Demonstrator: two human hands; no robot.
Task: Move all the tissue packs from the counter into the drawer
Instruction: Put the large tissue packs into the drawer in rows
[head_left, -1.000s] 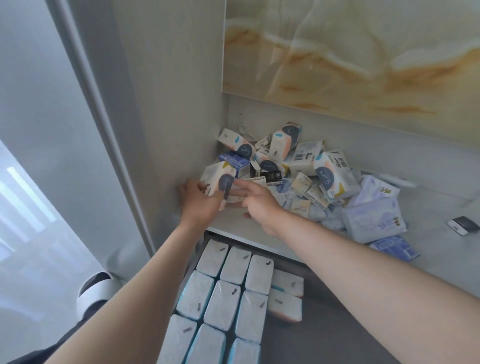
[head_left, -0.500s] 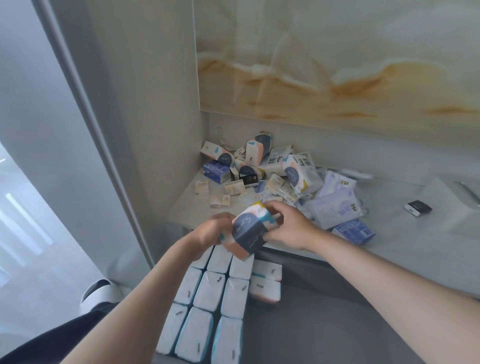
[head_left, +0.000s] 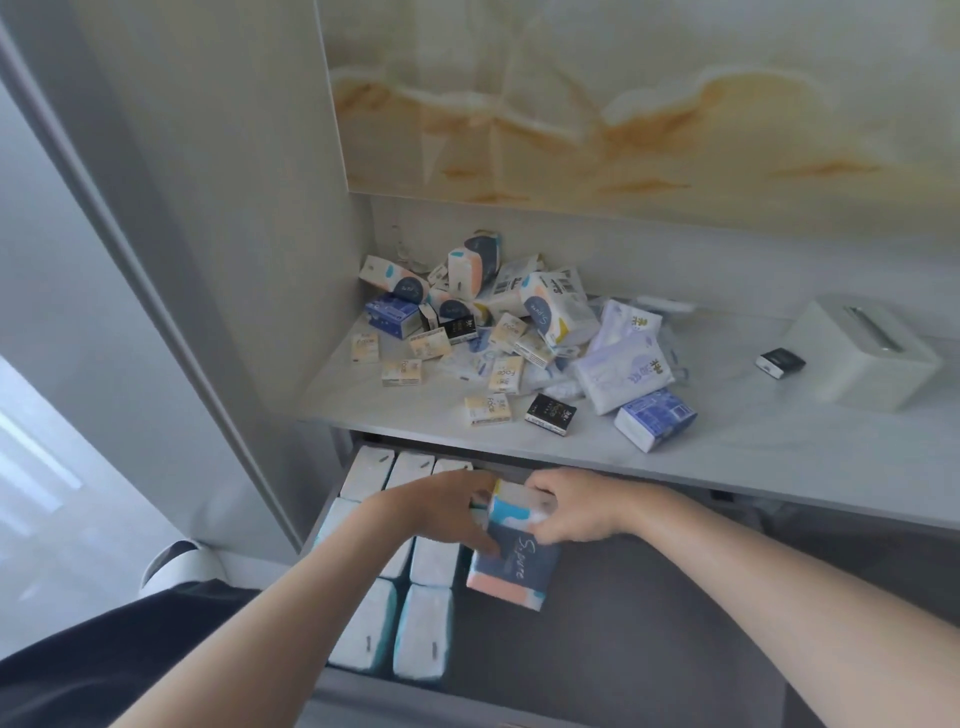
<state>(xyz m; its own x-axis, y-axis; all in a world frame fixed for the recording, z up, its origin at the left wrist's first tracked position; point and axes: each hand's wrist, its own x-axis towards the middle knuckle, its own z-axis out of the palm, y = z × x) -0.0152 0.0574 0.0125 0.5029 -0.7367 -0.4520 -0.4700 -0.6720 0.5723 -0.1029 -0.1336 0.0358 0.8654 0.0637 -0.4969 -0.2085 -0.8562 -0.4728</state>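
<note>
Both hands grasping one pack, neither released. Left hand (head_left: 441, 512): fingers (head_left: 482, 540) curl round the pack's left edge, thumb down its front face. Right hand (head_left: 576, 512) pinches the top end from the right.

The tissue pack (head_left: 514, 569) (light blue, navy and peach wrap) sits between the two hands, over the drawer (head_left: 649, 649), just right of the white packs (head_left: 423, 631) lined up along the drawer's left side. Navy face up, peach end toward the drawer's front edge, slightly tilted. Can't tell if its underside touches the drawer floor yet.

Two-hand hold reads as steering, not load-bearing. The pack is soft, and it looks like it's being squared up to butt against the row rather than dropped in. Rows stand tight, presumably to fit the lot.

On the surface (head_left: 779, 467) above, a pile (head_left: 519, 322) of mixed packs is heaped in the back-left corner and spills toward the front edge. A blue pack (head_left: 655, 418) and a small black one (head_left: 549, 413) lie nearest that edge. White box (head_left: 862, 358) is at the surface's right end, with another small black pack (head_left: 779, 362) just beside it. Most of the job is still to do, I'd say.
</note>
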